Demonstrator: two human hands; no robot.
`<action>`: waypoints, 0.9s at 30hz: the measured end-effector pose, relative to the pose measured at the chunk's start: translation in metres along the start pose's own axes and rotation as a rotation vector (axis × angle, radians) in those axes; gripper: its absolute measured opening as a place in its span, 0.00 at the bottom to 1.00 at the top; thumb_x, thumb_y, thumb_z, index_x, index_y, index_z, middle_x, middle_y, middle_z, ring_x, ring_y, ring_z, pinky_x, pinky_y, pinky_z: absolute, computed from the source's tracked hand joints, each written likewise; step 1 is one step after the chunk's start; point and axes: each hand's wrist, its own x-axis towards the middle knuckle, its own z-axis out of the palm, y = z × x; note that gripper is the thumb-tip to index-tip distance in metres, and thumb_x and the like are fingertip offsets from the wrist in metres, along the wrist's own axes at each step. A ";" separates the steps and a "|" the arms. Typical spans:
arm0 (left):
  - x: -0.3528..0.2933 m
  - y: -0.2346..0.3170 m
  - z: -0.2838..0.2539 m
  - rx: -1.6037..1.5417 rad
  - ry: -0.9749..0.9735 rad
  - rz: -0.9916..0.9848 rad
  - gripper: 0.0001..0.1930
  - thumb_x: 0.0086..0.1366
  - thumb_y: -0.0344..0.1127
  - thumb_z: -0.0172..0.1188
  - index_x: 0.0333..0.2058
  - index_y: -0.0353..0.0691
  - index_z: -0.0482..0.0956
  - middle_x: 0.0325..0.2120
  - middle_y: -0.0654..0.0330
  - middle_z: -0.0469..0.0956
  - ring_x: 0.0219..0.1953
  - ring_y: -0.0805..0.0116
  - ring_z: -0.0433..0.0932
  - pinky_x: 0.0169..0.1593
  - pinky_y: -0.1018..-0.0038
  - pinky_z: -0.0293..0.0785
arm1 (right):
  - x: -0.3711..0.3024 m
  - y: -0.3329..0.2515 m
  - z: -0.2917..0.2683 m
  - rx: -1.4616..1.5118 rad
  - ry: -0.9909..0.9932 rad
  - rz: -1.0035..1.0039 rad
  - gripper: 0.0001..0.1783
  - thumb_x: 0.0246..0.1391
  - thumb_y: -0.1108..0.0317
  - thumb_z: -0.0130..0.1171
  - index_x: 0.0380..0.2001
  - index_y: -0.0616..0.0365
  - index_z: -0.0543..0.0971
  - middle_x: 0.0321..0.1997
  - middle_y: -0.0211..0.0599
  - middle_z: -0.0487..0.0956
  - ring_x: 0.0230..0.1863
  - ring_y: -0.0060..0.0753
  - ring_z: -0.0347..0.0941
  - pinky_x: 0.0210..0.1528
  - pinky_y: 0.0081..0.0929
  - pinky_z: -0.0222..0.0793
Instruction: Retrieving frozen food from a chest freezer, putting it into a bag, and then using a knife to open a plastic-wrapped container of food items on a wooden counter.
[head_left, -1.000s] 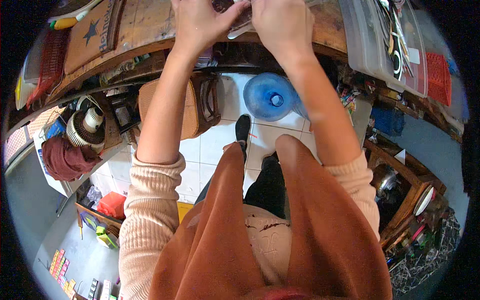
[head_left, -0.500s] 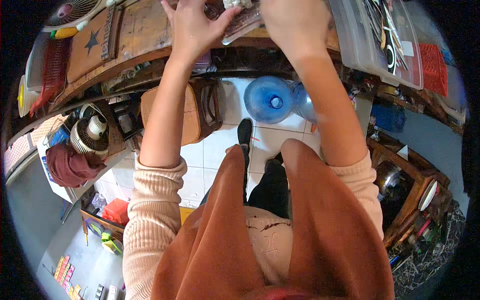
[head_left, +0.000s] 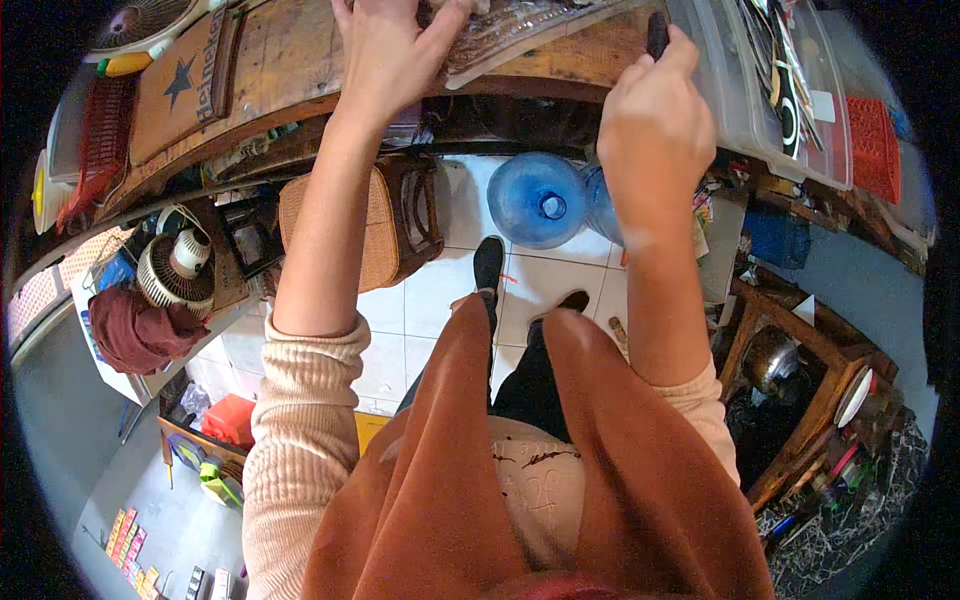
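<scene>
My left hand (head_left: 392,48) is at the top edge over the wooden workbench (head_left: 570,72), thumb stretched out and apart from the fingers. The fingertips are cut off by the frame. Beside its thumb lies a clear plastic sheet or tray (head_left: 520,42) with a brownish, wet-looking surface. A bit of something pale shows at the thumb tip, too little to name. My right hand (head_left: 660,120) is closed round a dark-handled tool (head_left: 656,37), near the bench's front edge. The tool's working end cannot be made out.
A clear plastic bin (head_left: 735,95) of tools, including scissors (head_left: 790,125), stands on the right, with a red basket (head_left: 872,150) beyond. A wooden board (head_left: 180,90) and a fan (head_left: 145,25) are at left. Below are a blue water bottle (head_left: 538,200) and a woven-seat chair (head_left: 345,225).
My right hand has moved right and toward me, away from the plastic sheet, and the dark handle now shows in it. My left hand has shifted only slightly.
</scene>
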 end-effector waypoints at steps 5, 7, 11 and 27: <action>0.012 0.015 0.003 -0.374 0.148 -0.165 0.22 0.61 0.41 0.55 0.52 0.38 0.67 0.33 0.55 0.76 0.39 0.66 0.73 0.50 0.67 0.63 | 0.018 0.011 0.031 -0.363 -0.028 0.105 0.17 0.61 0.63 0.43 0.49 0.62 0.64 0.42 0.57 0.76 0.28 0.54 0.78 0.31 0.41 0.74; 0.015 0.014 0.001 -0.379 0.189 -0.190 0.24 0.61 0.42 0.55 0.53 0.38 0.66 0.33 0.56 0.76 0.38 0.68 0.73 0.49 0.69 0.64 | 0.018 -0.009 0.024 -0.299 -0.005 0.163 0.15 0.58 0.64 0.46 0.46 0.59 0.70 0.39 0.54 0.74 0.32 0.53 0.75 0.34 0.42 0.72; 0.016 0.024 -0.009 0.136 0.158 -0.205 0.28 0.58 0.42 0.58 0.55 0.37 0.65 0.33 0.52 0.78 0.30 0.60 0.78 0.42 0.68 0.71 | 0.035 -0.016 0.012 -0.175 0.045 0.065 0.13 0.49 0.68 0.56 0.41 0.56 0.76 0.40 0.48 0.67 0.41 0.51 0.70 0.41 0.39 0.68; 0.048 0.025 -0.010 -0.032 -0.242 0.155 0.29 0.54 0.43 0.63 0.51 0.33 0.68 0.41 0.44 0.75 0.44 0.52 0.75 0.48 0.65 0.69 | 0.088 -0.004 0.028 0.598 0.006 -0.576 0.21 0.29 0.69 0.68 0.31 0.62 0.74 0.31 0.46 0.78 0.36 0.46 0.75 0.40 0.33 0.68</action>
